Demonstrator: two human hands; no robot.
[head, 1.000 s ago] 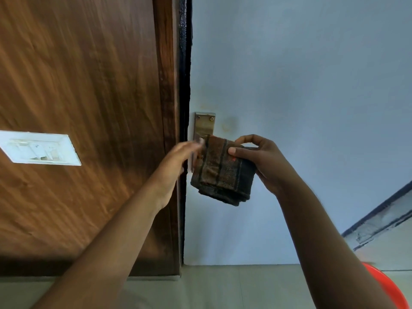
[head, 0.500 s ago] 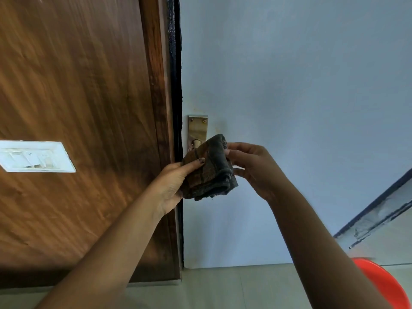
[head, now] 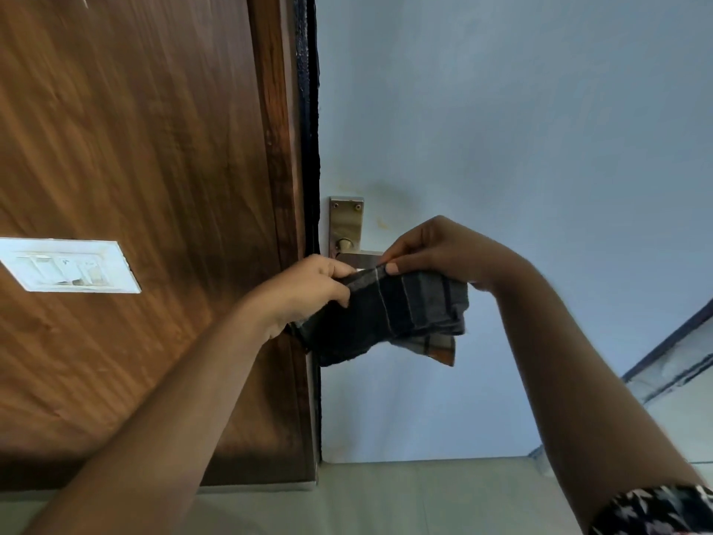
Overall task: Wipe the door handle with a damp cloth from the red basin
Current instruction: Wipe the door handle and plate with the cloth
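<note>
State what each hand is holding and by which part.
Both hold the dark cloth by its top edge: the left hand grips the left end, the right hand pinches nearer the middle.

A dark checked cloth [head: 401, 310] hangs stretched just below the metal door handle [head: 357, 258], on its brass-coloured backplate.

White switch plate [head: 69, 265] on brown wood panel [head: 135, 148], pale floor [head: 386, 496] below

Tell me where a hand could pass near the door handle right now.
Free: the blue door above the handle plate, and below the cloth. Crowded: the lever, with the left hand and right hand gripping the cloth before it.
</note>
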